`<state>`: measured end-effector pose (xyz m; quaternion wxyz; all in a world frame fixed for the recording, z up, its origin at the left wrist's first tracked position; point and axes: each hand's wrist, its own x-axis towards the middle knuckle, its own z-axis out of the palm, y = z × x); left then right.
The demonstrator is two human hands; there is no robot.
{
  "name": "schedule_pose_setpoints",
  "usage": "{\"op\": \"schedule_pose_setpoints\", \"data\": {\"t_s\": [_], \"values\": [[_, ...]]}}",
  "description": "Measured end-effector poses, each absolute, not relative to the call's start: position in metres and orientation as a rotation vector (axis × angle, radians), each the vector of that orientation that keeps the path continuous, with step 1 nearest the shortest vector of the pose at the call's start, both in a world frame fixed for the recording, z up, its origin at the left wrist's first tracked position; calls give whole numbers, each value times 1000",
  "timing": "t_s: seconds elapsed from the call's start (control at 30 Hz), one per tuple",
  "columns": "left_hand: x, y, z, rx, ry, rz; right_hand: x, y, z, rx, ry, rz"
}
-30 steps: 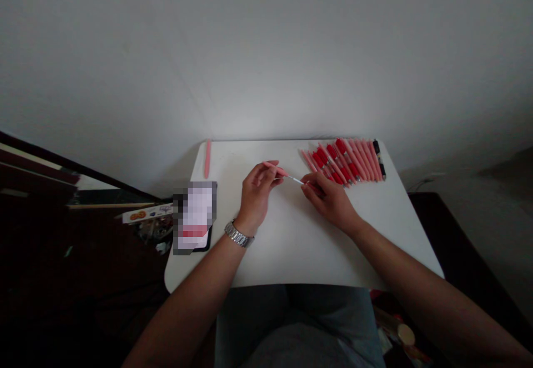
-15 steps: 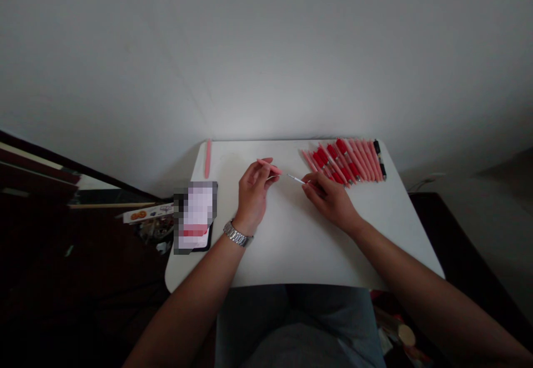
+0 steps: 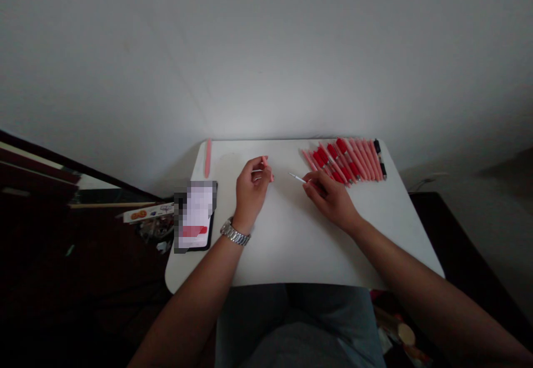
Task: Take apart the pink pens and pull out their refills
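- Work surface: white table point(image 3: 287, 246) with rounded corners, center to lower center of the frame; its far edge adjoins a plain pale wall point(image 3: 266, 51) that fills the upper frame.
- Room: dim; dark floor area at lower left, dark furniture point(image 3: 441, 218) at right.
- Left side of table: phone point(image 3: 197, 212), display pixelated; above it, a single pink barrel point(image 3: 207, 158) near the far left corner.
- Right side of table: row of pink and red pens point(image 3: 350, 160), ending at a black pen point(image 3: 380, 160). The row's lower left end is just beside the right hand point(image 3: 331, 198).
- Left hand point(image 3: 252, 190): fingers grasp a pink pen part point(image 3: 265, 161), tilted, center frame, partly hidden by the fingers.
- Right hand: thumb and fingers pinch a thin white rod point(image 3: 296, 177); its exposed tip points left, apart from the pink pen part.
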<state>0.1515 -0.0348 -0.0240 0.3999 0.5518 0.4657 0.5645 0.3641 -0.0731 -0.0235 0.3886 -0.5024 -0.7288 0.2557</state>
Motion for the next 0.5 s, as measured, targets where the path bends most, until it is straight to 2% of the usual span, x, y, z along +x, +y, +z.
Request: {"op": "schedule_pose_setpoints", "data": {"t_s": [0.5], "values": [[141,-34,-32,1896,1494,1256,363,-73,-23,-1288,-1829,676]]}}
